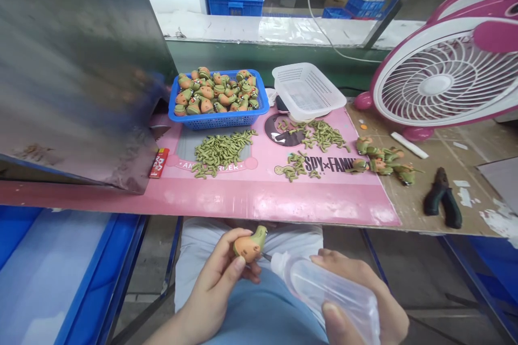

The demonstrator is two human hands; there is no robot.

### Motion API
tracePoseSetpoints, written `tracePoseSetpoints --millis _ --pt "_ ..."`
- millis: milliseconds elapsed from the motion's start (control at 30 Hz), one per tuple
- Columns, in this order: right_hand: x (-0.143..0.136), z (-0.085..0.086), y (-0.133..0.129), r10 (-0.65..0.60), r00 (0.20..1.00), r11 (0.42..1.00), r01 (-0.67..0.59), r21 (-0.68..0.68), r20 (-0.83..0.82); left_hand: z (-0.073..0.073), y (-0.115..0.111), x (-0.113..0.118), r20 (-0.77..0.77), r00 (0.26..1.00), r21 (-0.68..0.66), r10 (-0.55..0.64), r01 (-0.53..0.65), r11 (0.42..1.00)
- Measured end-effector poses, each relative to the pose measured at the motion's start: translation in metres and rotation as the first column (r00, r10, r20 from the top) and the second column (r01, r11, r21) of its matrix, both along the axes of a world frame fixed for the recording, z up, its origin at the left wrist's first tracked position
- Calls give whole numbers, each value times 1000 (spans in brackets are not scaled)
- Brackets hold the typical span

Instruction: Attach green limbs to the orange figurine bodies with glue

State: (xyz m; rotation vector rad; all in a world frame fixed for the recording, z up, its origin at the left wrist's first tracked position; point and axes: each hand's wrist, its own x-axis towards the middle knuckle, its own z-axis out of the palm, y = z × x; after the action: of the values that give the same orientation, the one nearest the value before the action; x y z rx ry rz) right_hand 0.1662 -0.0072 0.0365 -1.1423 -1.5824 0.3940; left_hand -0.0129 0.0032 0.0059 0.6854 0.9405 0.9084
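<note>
One toy figure (250, 245), orange and green, pinched in the fingers of the left hand (216, 285) over the lap, below the table edge. One clear squeeze bottle (327, 291), wrapped in the right hand (364, 302), its thin nozzle touching the figure. Blue basket (218, 98): heaped with like figures, apparently still to be handled. Two loose piles of small green parts (220, 152) on the pink mat (259, 194). Few figures (380, 161) beside the mat, seemingly finished. White basket (305, 89), pliers (443, 197), fan (445, 75). Judged early.
</note>
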Motion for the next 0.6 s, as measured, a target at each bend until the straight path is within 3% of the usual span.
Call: tracePoseSetpoints --millis 600 --pt "-1 -3 0 -4 1000 1000 4 -3 10 -6 -2 -2 8 1000 33 -20 20 999"
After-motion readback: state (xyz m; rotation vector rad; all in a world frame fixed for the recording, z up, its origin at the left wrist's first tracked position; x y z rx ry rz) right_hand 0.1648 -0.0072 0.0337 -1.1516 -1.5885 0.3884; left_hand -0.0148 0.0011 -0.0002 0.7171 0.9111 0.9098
